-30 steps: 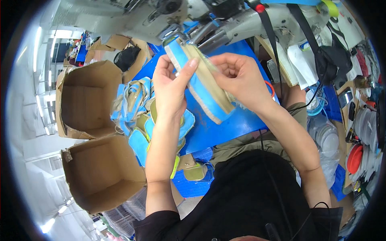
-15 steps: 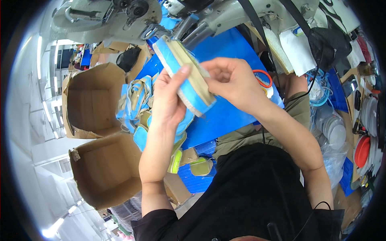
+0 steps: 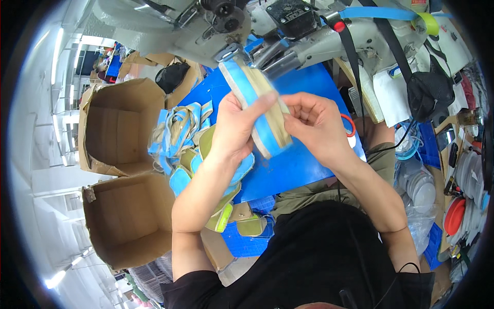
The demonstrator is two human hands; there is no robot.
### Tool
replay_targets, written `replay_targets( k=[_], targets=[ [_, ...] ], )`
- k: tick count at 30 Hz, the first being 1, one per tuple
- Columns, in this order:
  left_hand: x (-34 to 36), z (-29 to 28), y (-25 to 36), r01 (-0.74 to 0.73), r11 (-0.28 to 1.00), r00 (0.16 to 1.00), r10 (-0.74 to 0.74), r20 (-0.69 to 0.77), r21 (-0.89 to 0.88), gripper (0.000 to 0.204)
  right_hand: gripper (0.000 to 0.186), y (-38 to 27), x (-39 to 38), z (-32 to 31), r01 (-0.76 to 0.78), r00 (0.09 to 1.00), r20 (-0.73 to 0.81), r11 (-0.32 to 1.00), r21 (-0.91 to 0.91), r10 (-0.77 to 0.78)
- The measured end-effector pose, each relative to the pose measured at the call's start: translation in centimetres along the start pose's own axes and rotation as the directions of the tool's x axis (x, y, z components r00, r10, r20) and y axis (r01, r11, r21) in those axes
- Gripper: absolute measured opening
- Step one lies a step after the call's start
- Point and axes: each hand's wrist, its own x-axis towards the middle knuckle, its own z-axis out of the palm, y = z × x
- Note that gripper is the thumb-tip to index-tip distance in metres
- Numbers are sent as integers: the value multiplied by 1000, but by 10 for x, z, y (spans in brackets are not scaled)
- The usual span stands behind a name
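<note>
A striped fabric piece (image 3: 249,90) in blue, beige and white is held up in front of the sewing machine, its far end close to the machine's metal parts. My left hand (image 3: 237,124) is closed round its left side, with the thumb across the stripes. On the opposite edge, my right hand (image 3: 318,126) pinches the fabric between thumb and fingertips. Beside my left forearm lies a heap of blue and beige fabric pieces (image 3: 181,129), partly hidden by the arm. Below everything spreads a blue work surface (image 3: 303,165).
The grey sewing machine (image 3: 154,31) spans the far side. Two open cardboard boxes stand at the left, an upper box (image 3: 123,129) and a lower box (image 3: 131,221). Red-handled scissors (image 3: 350,123) lie near my right wrist. A black pouch (image 3: 431,95) hangs at the right.
The whole view has shifted, showing more of the machine at the top. Both hands still hold the fabric piece, which now appears slightly lower and further right.
</note>
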Motion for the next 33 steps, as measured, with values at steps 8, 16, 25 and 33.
replay_targets(
  k=[8,16,25,33],
  targets=[
    [15,-5,9,-50,997,999,51,-8,55,27,23,2,19,5,50,999,-18,998,-40,-51],
    [12,-14,7,-115,993,993,115,3,-23,31,24,2,46,3,146,989,30,977,-154,-143],
    [-1,-20,0,-191,981,980,190,-55,-15,23,26,-5,32,9,352,912,19,758,-550,-410],
    [0,-22,-6,-178,980,983,181,-30,87,22,22,9,31,10,338,922,-21,831,-441,-387]
  ],
)
